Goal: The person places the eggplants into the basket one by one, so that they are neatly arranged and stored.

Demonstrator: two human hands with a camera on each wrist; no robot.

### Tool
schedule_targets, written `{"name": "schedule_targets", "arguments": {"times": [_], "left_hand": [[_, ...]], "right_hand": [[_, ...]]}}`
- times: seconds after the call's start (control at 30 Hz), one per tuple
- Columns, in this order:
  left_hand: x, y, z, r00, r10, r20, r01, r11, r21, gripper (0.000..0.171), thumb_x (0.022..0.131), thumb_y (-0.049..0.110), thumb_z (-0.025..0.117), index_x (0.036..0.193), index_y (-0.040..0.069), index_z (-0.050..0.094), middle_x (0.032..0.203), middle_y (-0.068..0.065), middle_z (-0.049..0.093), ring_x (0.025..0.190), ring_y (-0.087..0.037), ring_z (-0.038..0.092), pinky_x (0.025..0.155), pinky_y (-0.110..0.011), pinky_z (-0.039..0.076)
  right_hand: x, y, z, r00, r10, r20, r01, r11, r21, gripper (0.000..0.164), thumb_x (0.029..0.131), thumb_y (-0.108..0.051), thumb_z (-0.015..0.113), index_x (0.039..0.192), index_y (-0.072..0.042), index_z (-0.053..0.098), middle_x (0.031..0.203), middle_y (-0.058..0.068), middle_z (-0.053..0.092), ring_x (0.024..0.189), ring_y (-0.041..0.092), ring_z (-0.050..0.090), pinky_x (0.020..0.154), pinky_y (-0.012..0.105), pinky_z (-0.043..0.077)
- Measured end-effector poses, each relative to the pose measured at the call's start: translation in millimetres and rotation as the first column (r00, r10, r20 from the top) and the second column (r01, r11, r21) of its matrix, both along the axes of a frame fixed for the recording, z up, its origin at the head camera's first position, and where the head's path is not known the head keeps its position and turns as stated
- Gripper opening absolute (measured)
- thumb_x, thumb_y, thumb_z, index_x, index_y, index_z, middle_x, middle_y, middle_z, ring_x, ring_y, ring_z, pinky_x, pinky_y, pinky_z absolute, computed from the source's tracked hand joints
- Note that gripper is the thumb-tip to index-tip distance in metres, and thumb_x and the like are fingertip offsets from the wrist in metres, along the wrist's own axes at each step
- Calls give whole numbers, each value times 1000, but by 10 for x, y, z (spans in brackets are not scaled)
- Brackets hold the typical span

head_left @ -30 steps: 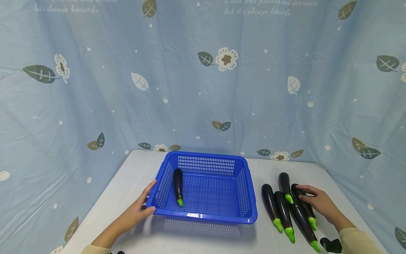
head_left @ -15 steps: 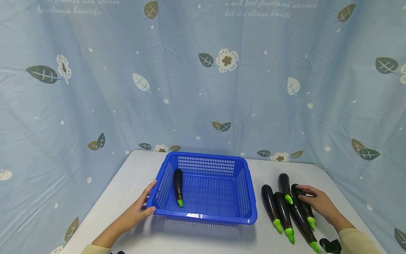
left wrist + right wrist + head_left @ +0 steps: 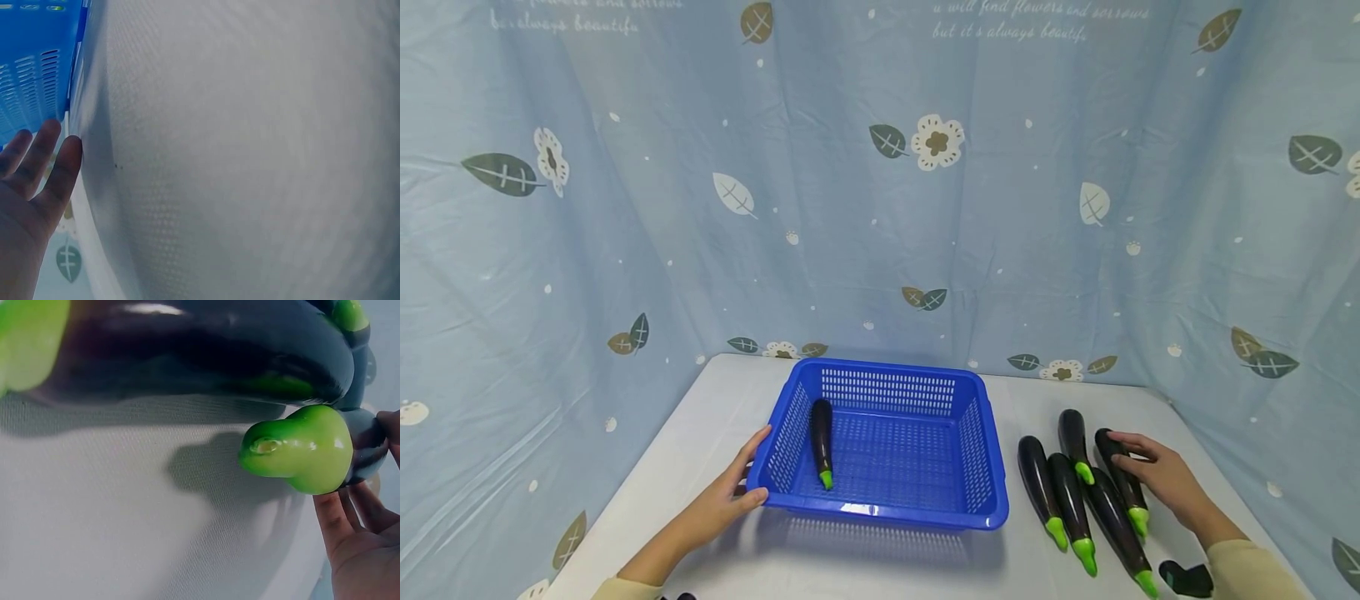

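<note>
Presently, your right hand (image 3: 1168, 479) pinches the rightmost eggplant (image 3: 1126, 488), thumb on one side and fingers on the other. Its long axis slants in the head view: dark rounded end far and left, green cap near and right — pointing back toward you. It is at the right edge of the group on the white table (image 3: 1022, 575); whether it touches the cloth you cannot judge well from these angles.

Just beside it, a long eggplant (image 3: 1116, 523) lies nearly parallel, cap also toward you. Three more eggplants (image 3: 1075, 506) lie left of that, caps likewise near.

Your left hand (image 3: 718, 504) has its thumb and straight fingers spread against the left side of the blue basket (image 3: 880, 507) — inside, one eggplant (image 3: 822, 437) lies along the left wall, cap toward you.
</note>
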State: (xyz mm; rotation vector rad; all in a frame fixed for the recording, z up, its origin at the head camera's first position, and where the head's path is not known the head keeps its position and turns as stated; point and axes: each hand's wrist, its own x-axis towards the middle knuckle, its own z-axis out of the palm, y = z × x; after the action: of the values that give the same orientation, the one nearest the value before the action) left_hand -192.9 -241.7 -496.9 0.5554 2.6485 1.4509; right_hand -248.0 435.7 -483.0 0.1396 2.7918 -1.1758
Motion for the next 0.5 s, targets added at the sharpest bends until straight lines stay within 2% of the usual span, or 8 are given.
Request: {"name": "schedule_targets", "arguments": {"times": [0.5], "left_hand": [[-11,-3,-25,1000,-2,-27,2,1000,0,84,97,21,59,165,26,10,151,-33,35,126,-44,51,89,-33,51]], "right_hand": [[12,2,58,997,22,-74,-23,1000,-10,66,103,-40,60,150,3,43,150,38,36,132,60,38,96,69,40]]}}
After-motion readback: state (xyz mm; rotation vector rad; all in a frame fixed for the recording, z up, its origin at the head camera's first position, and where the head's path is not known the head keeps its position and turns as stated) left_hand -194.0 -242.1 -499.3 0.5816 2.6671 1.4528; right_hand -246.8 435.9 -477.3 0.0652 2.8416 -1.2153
